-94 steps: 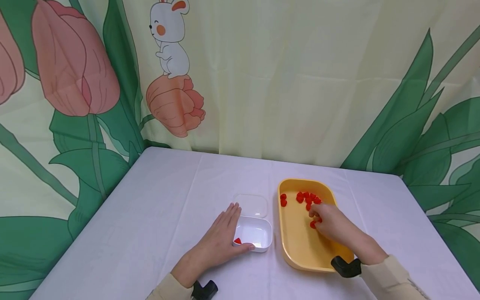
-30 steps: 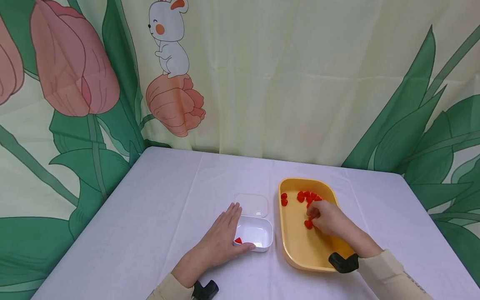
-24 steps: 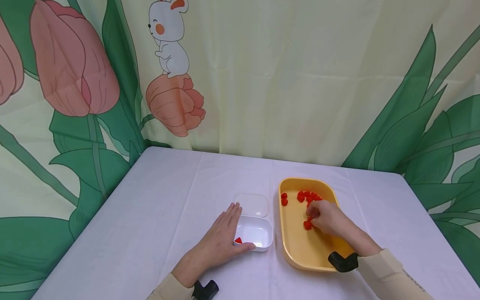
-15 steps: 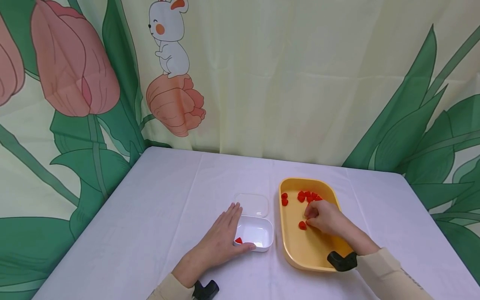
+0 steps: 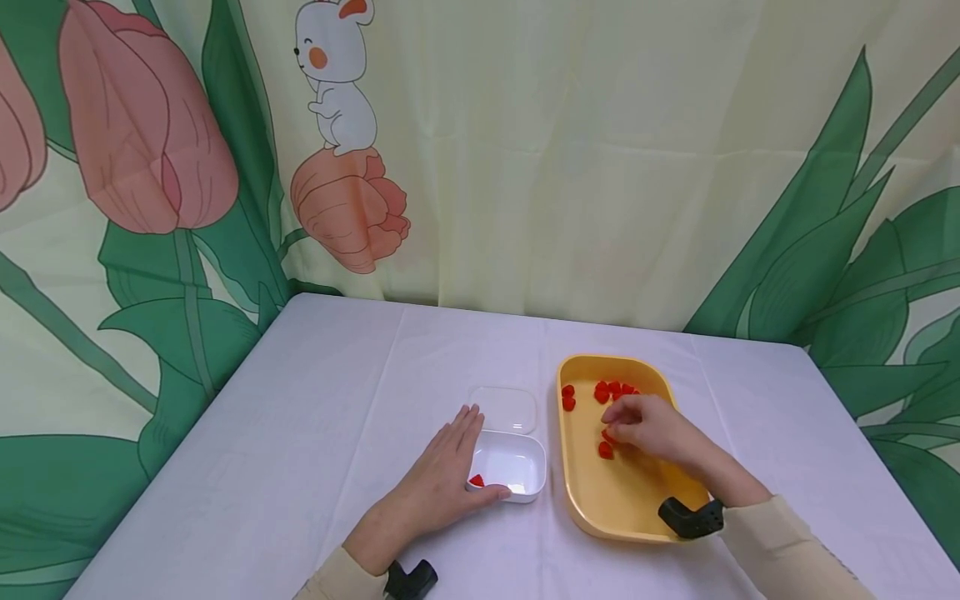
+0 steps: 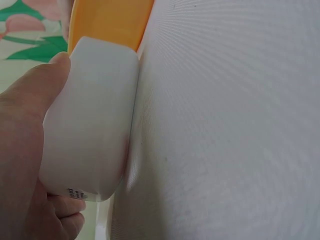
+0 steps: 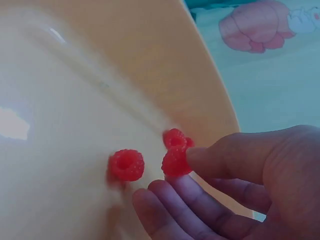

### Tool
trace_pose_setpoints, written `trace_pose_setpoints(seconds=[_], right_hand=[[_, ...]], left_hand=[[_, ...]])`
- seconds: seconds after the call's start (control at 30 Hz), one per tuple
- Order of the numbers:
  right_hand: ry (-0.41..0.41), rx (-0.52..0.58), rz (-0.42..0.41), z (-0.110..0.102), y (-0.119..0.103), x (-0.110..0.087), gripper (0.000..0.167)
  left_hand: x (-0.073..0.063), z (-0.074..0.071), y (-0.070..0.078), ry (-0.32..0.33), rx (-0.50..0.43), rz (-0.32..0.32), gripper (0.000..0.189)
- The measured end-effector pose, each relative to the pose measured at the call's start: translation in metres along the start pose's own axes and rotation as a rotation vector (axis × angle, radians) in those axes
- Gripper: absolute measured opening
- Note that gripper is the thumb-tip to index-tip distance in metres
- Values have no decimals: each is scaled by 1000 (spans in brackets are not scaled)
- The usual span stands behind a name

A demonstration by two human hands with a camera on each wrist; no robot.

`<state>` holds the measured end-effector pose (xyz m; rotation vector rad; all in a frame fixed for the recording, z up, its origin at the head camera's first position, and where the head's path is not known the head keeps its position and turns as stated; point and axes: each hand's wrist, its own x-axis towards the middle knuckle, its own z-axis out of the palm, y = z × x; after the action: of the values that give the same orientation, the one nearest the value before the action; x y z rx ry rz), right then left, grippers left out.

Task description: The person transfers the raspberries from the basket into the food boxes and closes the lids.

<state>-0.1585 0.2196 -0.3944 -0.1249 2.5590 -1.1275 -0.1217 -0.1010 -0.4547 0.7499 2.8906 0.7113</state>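
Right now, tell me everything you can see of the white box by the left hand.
The white box is open-topped, rectangular with rounded corners, glossy like plastic. Dark lettering, too partial to read, marks its outer wall. It stands upright on the pale tablecloth, left of the yellow tray and apart from it. The left hand rests against it, thumb along the near side, fingers at the left side. A small red piece lies inside, near the front left corner.

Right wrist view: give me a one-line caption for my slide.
The right hand pinches a raspberry inside the yellow tray, with a second raspberry lying nearby.
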Motion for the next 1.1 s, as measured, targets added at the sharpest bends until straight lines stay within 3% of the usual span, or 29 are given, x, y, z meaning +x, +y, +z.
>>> trace_pose_setpoints(seconds=[0.2,0.43,1.1], right_hand=[[-44,131,-15,-2,-5,1,27],[-72,212,-39,-3,-14,0,36],[-162,246,-130,6,-56,-2,34]], left_hand=[[0,0,-1,7,7,6,105],[0,0,0,-1,7,-3,106],[2,1,-1,-5,-10,-6,107]])
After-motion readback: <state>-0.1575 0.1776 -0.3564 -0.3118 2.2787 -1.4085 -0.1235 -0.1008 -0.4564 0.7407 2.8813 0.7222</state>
